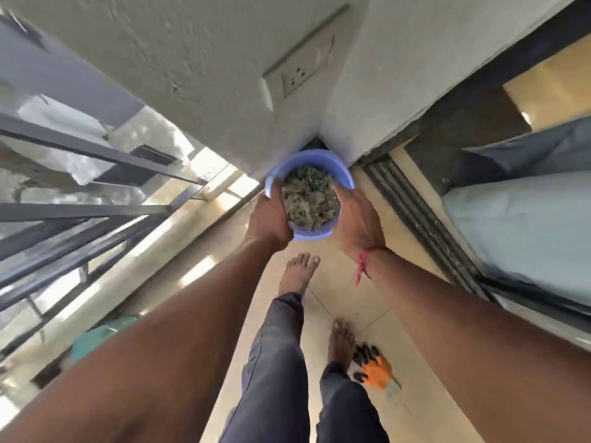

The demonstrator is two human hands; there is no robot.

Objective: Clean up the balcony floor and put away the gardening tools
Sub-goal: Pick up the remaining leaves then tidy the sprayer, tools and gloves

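Both hands grip a lilac bucket [309,161]; its outer sides and base are hidden below its rim. The fingers of the left hand [270,219] and right hand [355,219] curl out of sight round it. The greenish scraps [308,199] between the hands are too blurred to tell apart. Below the grip, a green object [96,337] is mostly hidden behind the left forearm [160,346]. The bottom edge cuts off both arms.

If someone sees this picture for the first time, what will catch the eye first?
First, the pale blue bucket at the centre, full of dry leaves, held at its sides by the left hand and the right hand. Next, the orange glove with black fingertips, lying on the floor beside the right foot.
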